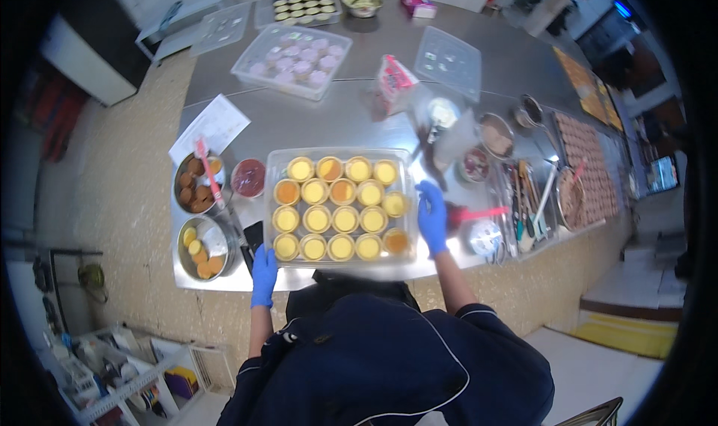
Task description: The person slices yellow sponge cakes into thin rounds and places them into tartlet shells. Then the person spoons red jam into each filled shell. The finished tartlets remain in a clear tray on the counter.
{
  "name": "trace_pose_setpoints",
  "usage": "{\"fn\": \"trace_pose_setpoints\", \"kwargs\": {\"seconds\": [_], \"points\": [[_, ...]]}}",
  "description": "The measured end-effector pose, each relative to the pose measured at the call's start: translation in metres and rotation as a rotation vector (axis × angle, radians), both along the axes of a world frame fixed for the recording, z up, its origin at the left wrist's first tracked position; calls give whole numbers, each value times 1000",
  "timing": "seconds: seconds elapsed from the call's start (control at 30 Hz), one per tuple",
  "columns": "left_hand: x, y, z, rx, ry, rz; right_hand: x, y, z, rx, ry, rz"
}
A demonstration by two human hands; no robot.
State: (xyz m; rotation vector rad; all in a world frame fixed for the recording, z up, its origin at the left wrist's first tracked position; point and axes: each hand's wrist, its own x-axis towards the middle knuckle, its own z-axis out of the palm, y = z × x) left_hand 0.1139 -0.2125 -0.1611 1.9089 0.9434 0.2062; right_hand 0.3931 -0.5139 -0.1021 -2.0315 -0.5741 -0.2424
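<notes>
In front of me on the steel table is a clear plastic container [340, 266] holding rows of small round cups [345, 219] with yellow tops, a few partly or wholly orange-brown. My left hand [264, 278], in a blue glove, closes on its near left corner. Beside the right wall is my blue-gloved right hand [432, 220], its fingers somewhat apart and nothing visible in them. A yellow-topped cup [395, 204] near that hand looks blurred. Left of the container stand a metal bowl of brown rounds [196, 198] and a metal bowl of yellow and orange pieces [212, 239].
A tub of red filling [248, 178] and a dark phone [253, 237] lie left. Rightward are a pink-handled spatula [479, 214], a utensil tray [527, 201] and a brown-filled bowl [571, 200]. A container of lilac-topped cupcakes [303, 59] sits farther back; another person is beyond.
</notes>
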Motion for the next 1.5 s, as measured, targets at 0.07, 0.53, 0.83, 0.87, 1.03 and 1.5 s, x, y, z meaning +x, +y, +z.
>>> {"fn": "trace_pose_setpoints", "kwargs": {"seconds": [0.07, 0.53, 0.83, 0.87, 1.03, 1.5], "points": [[-1, 1, -4, -50, -61, -23, -19, -29, -9, 67, 132, -97], [18, 26, 6, 38, -203, 157, -49, -68, -17, 295, 386, -323], [120, 149, -104, -677, -221, 541, -78, -61, -34, 137, 1030, -293], [125, 148, -113, -644, -243, 591, -81, -59, -39, 217, 1167, -314], [124, 148, -132, -452, -385, 612, -92, -48, -48, 340, 1290, -366], [156, 123, -17, 344, 324, 202, -102, -46, -56, 267, 1254, -304]]}}
